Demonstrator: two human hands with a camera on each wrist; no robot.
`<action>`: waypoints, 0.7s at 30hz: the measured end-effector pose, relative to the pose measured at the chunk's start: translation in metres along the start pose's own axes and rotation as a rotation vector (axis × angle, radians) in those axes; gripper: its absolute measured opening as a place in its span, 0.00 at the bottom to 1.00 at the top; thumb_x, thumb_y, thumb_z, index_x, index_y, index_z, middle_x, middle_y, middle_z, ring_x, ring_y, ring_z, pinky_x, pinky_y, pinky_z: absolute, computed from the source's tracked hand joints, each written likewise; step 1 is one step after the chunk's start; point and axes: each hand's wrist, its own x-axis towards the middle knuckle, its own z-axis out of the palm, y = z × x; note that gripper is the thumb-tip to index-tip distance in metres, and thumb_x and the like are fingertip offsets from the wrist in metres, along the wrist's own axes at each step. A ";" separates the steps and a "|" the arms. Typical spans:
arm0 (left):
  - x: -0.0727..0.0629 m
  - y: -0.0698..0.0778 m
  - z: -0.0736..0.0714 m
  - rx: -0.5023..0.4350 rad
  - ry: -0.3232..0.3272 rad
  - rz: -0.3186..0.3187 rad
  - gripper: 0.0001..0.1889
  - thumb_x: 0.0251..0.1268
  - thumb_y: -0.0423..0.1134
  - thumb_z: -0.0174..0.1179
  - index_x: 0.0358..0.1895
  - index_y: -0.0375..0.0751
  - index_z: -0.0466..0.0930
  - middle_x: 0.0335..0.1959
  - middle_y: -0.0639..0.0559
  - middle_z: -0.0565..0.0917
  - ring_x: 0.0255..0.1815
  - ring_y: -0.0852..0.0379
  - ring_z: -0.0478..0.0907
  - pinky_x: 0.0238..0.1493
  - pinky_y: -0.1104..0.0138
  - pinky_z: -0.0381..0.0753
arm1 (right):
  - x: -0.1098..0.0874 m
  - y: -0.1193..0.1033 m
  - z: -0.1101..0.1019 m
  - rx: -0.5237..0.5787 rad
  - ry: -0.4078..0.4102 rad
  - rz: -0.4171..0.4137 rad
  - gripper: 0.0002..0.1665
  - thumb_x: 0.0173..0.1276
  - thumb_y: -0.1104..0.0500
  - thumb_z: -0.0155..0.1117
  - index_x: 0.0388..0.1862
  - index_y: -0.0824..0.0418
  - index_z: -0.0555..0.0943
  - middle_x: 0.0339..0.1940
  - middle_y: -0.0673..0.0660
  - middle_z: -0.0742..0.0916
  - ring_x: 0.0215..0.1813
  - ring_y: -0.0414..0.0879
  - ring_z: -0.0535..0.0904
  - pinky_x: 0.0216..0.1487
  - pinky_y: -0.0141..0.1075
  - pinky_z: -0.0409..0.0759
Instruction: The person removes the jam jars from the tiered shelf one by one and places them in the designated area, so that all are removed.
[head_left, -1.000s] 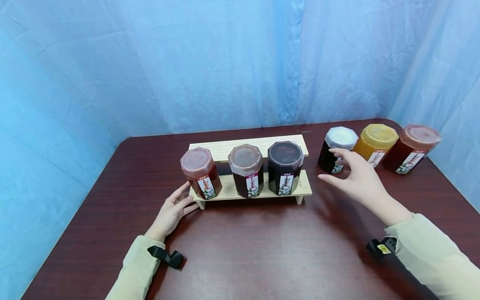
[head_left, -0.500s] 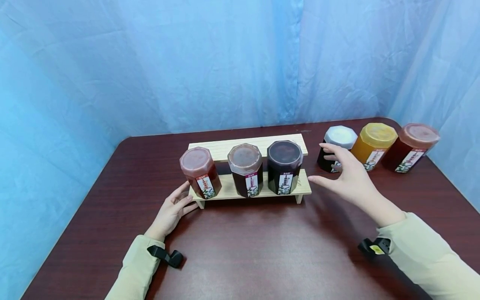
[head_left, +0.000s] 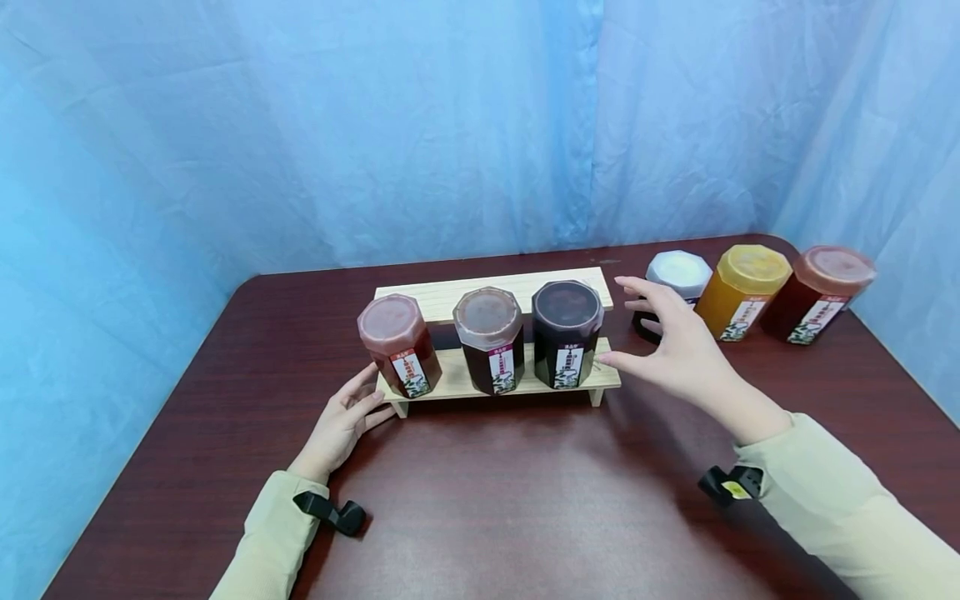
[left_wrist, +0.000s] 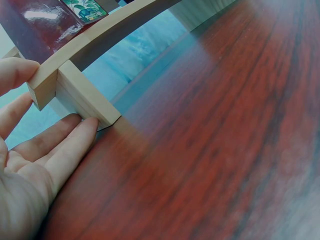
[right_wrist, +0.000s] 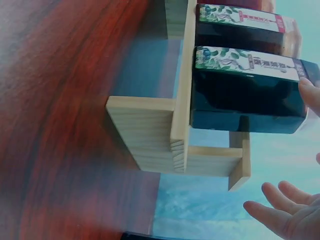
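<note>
A two-step wooden rack [head_left: 457,371] bears a red jar [head_left: 410,367], a brown-lidded jar [head_left: 489,363] and a black-lidded jar [head_left: 567,357] on its lower step. At the rack's left end rests my left hand [head_left: 337,433]; in the left wrist view its extended fingers [left_wrist: 75,145] touch the rack's leg [left_wrist: 85,95] and step end. My right hand [head_left: 678,354], fingers spread with nothing between them, hovers just right of the black-lidded jar. Its thumb [right_wrist: 311,95] overlaps that jar's upper part in the right wrist view; contact cannot be told.
Behind my right hand stand a white-lidded dark jar [head_left: 678,271], a yellow jar [head_left: 744,292] and another red jar [head_left: 817,293] on the dark wooden table [head_left: 480,508]. The rack's upper step [head_left: 427,302] bears no jar. Blue curtains [head_left: 420,125] enclose the table's back and sides.
From in front of the white-lidded jar, my right hand has moved left to beside the black-lidded jar. My left hand stays at the rack's end, and the jars hold their places.
</note>
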 end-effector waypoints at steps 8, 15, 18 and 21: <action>0.001 0.000 0.000 -0.009 -0.008 -0.003 0.34 0.69 0.28 0.47 0.75 0.35 0.44 0.66 0.34 0.59 0.50 0.66 0.78 0.50 0.67 0.80 | 0.005 -0.008 0.005 0.037 0.009 -0.077 0.53 0.43 0.59 0.81 0.68 0.58 0.65 0.62 0.61 0.73 0.58 0.57 0.73 0.57 0.59 0.73; 0.001 -0.001 -0.001 -0.002 -0.008 0.003 0.34 0.69 0.28 0.47 0.75 0.35 0.44 0.65 0.35 0.60 0.49 0.65 0.78 0.50 0.67 0.81 | 0.009 -0.016 0.010 0.020 -0.021 -0.135 0.53 0.40 0.62 0.82 0.66 0.60 0.67 0.60 0.61 0.73 0.58 0.56 0.73 0.56 0.57 0.76; 0.001 -0.001 -0.001 -0.002 -0.004 0.004 0.33 0.69 0.28 0.47 0.75 0.34 0.44 0.60 0.42 0.66 0.49 0.65 0.78 0.50 0.67 0.81 | 0.011 -0.018 0.013 0.027 -0.026 -0.158 0.51 0.39 0.62 0.82 0.65 0.61 0.68 0.60 0.62 0.73 0.59 0.55 0.72 0.54 0.58 0.76; 0.001 -0.002 -0.001 -0.002 0.001 0.003 0.33 0.69 0.28 0.47 0.75 0.34 0.45 0.56 0.45 0.68 0.48 0.64 0.78 0.50 0.67 0.81 | 0.012 -0.018 0.015 0.021 -0.025 -0.173 0.49 0.39 0.62 0.82 0.63 0.61 0.70 0.60 0.62 0.73 0.60 0.55 0.70 0.54 0.57 0.77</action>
